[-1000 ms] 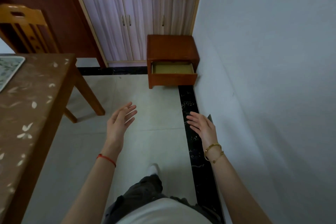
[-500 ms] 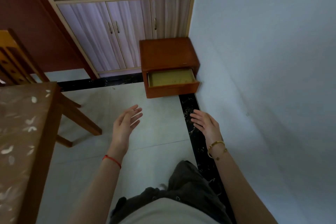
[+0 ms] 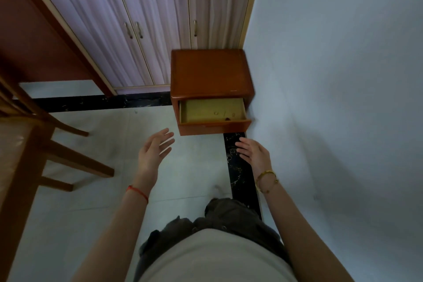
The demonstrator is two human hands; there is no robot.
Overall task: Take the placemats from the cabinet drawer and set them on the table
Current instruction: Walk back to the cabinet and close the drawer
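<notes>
A small reddish-brown cabinet (image 3: 210, 71) stands on the floor in the corner against the right wall. Its drawer (image 3: 212, 112) is pulled open and shows a yellowish bottom with faint marks; no placemat can be made out inside. My left hand (image 3: 154, 151) is held out open, palm turned inward, below and left of the drawer front. My right hand (image 3: 254, 152) is also open, fingers spread, just below the drawer's right corner. Neither hand touches anything. The table's edge (image 3: 16, 167) shows at the far left.
A tall wall unit with pale doors (image 3: 148, 36) stands behind the cabinet. The grey wall (image 3: 332, 98) runs close along my right. Wooden chair legs (image 3: 75, 158) stick out at the left. A black tile strip (image 3: 240, 167) crosses the pale floor.
I have walked closer to the cabinet; it and the open drawer appear larger and lower in view. The table with its placemat has slid out to the left. Both hands stay open, raised forward.
</notes>
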